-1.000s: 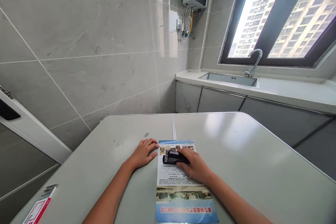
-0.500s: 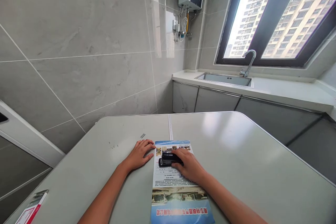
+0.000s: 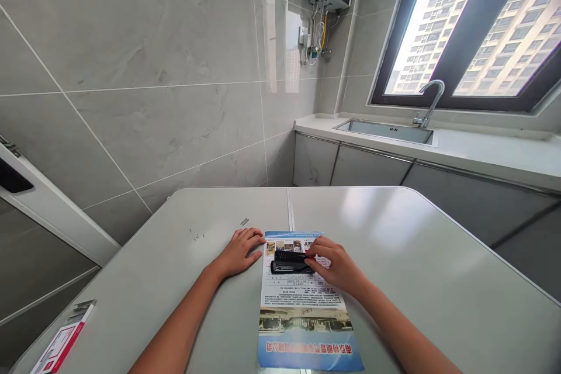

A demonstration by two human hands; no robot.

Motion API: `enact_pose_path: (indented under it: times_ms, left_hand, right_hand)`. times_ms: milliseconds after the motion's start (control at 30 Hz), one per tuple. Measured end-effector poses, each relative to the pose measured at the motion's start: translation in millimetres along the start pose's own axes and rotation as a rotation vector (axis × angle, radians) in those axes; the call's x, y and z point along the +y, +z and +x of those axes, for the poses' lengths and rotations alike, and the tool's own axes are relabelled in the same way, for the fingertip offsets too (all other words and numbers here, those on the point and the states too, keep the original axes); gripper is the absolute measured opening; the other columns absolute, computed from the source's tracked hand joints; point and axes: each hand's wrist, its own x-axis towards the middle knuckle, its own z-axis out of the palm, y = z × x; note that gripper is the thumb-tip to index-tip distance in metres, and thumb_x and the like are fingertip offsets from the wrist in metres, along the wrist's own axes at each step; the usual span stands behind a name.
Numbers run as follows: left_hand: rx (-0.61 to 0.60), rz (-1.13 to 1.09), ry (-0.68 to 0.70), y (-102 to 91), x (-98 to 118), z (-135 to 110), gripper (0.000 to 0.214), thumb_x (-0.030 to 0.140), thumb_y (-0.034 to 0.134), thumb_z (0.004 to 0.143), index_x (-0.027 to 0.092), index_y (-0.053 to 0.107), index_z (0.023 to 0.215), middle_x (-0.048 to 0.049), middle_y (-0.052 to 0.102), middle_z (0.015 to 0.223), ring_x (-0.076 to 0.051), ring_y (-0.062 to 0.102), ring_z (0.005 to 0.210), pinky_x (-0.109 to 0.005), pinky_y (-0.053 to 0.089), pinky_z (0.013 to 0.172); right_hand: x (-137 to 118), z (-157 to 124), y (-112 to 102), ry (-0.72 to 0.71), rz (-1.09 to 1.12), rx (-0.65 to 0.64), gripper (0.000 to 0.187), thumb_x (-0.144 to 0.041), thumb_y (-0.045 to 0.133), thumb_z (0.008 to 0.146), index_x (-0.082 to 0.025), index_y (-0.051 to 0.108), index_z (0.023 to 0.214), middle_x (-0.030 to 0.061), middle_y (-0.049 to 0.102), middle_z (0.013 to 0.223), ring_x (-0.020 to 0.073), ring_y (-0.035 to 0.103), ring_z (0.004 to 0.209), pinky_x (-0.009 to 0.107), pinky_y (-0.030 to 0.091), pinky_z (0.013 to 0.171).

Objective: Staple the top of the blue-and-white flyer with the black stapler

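A black stapler (image 3: 291,262) lies crosswise on the upper part of a printed leaflet (image 3: 302,298). My right hand (image 3: 337,264) has its thumb and fingers closed on the stapler's right end, where a bit of red shows. The fingers hide part of that end. Flat on the table, with fingers spread, my left hand (image 3: 241,251) rests beside the leaflet's left edge, fingertips at the paper. The leaflet carries small photos, text and a blue lower band, and its print faces away from me.
The pale table (image 3: 421,280) has a seam down its middle. Staple strips (image 3: 244,222) and small loose bits (image 3: 197,236) lie left of the leaflet. A red and white package (image 3: 63,339) sits at the near left edge. Beyond stand a counter and sink (image 3: 385,131).
My right hand has slid from over the stapler's body back to its right end, showing more of the stapler. My left hand stays by the leaflet. The view has shifted slightly.
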Motion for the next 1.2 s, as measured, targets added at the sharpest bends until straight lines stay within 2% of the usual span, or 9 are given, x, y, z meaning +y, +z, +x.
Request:
enact_pose_path:
  times_ms: [100, 200, 267, 333, 433, 633, 800, 900, 1200]
  left_hand:
    - [0.037, -0.061, 0.018, -4.0, 4.2, -1.3, 0.024, 0.029, 0.059, 0.098, 0.028, 0.064, 0.122, -0.0066, 0.059, 0.136, -0.026, 0.054, 0.129, -0.051, 0.038, 0.116]
    - [0.048, -0.265, 0.043, -9.4, 13.1, -1.3, 0.018, 0.030, 0.054, 0.102, 0.025, 0.067, 0.114, -0.0082, 0.060, 0.135, -0.024, 0.057, 0.127, -0.045, 0.041, 0.115]
    - [0.003, -0.429, 0.067, -10.7, 19.6, 0.3, 0.021, 0.036, 0.055, 0.103, 0.024, 0.067, 0.116, -0.0100, 0.060, 0.134, -0.024, 0.059, 0.125, -0.041, 0.045, 0.112]
    - [-0.068, -0.511, 0.106, -8.8, 24.0, 2.5, 0.030, 0.045, 0.066, 0.097, 0.024, 0.068, 0.118, -0.0116, 0.062, 0.133, -0.026, 0.060, 0.125, -0.041, 0.047, 0.111]
    - [-0.120, -0.502, 0.140, -2.6, 25.1, 4.7, 0.043, 0.051, 0.078, 0.087, 0.024, 0.069, 0.120, -0.0123, 0.063, 0.133, -0.030, 0.059, 0.126, -0.043, 0.047, 0.111]
    - [-0.094, -0.425, 0.163, 3.6, 22.0, 3.9, 0.026, 0.042, 0.073, 0.092, 0.024, 0.072, 0.112, -0.0108, 0.063, 0.131, -0.026, 0.060, 0.125, -0.041, 0.049, 0.110]
    - [-0.045, -0.387, 0.139, 6.5, 28.7, 5.8, 0.016, 0.029, 0.077, 0.085, 0.022, 0.073, 0.100, -0.0091, 0.066, 0.126, -0.025, 0.063, 0.119, -0.038, 0.052, 0.104]
    - [-0.027, -0.354, 0.154, 9.3, 33.4, 8.2, 0.017, 0.020, 0.080, 0.077, 0.021, 0.071, 0.091, -0.0084, 0.070, 0.118, -0.025, 0.065, 0.112, -0.039, 0.051, 0.101]
    - [-0.026, -0.393, 0.131, 16.9, 29.2, 10.2, 0.021, 0.025, 0.086, 0.072, 0.021, 0.070, 0.086, -0.0060, 0.071, 0.112, -0.024, 0.065, 0.110, -0.040, 0.048, 0.103]
  right_hand:
    - [5.2, -0.2, 0.7, 0.017, 0.032, -0.017, 0.011, -0.031, 0.075, 0.091, -0.024, 0.066, 0.090, 0.0039, 0.068, 0.093, 0.0212, 0.063, 0.089, 0.033, 0.049, 0.080]
    - [5.8, 1.3, 1.5, 0.071, 0.044, -0.065, 0.020, -0.030, 0.081, 0.085, -0.024, 0.063, 0.090, 0.0027, 0.068, 0.096, 0.0213, 0.062, 0.092, 0.033, 0.049, 0.082]
    - [5.1, 1.8, 2.1, 0.133, 0.029, -0.090, 0.023, -0.027, 0.082, 0.082, -0.024, 0.061, 0.090, 0.0011, 0.068, 0.094, 0.0204, 0.062, 0.088, 0.032, 0.050, 0.080]
    - [4.5, 1.3, 2.4, 0.182, 0.012, -0.106, 0.025, -0.024, 0.082, 0.080, -0.024, 0.061, 0.092, -0.0004, 0.067, 0.092, 0.0195, 0.062, 0.084, 0.032, 0.050, 0.079]
    - [5.3, -0.4, 1.7, 0.199, 0.001, -0.114, 0.023, -0.026, 0.081, 0.080, -0.024, 0.064, 0.094, -0.0006, 0.069, 0.091, 0.0195, 0.064, 0.084, 0.032, 0.052, 0.079]
    - [14.2, -1.7, -3.1, 0.132, 0.085, -0.064, 0.015, -0.037, 0.078, 0.087, -0.024, 0.071, 0.090, 0.0047, 0.076, 0.098, 0.0218, 0.070, 0.090, 0.037, 0.056, 0.084]
    - [20.7, 0.2, -4.6, 0.010, 0.168, 0.022, 0.026, -0.043, 0.075, 0.090, -0.023, 0.070, 0.075, 0.0072, 0.078, 0.094, 0.0221, 0.072, 0.086, 0.038, 0.058, 0.078]
    - [20.8, 0.6, -4.7, -0.001, 0.171, 0.050, 0.032, -0.046, 0.076, 0.090, -0.022, 0.068, 0.070, 0.0086, 0.079, 0.092, 0.0223, 0.072, 0.083, 0.039, 0.059, 0.075]
    - [18.9, -0.7, -5.8, 0.020, 0.157, 0.024, 0.032, -0.046, 0.074, 0.091, -0.023, 0.068, 0.069, 0.0091, 0.078, 0.094, 0.0234, 0.072, 0.086, 0.041, 0.060, 0.077]
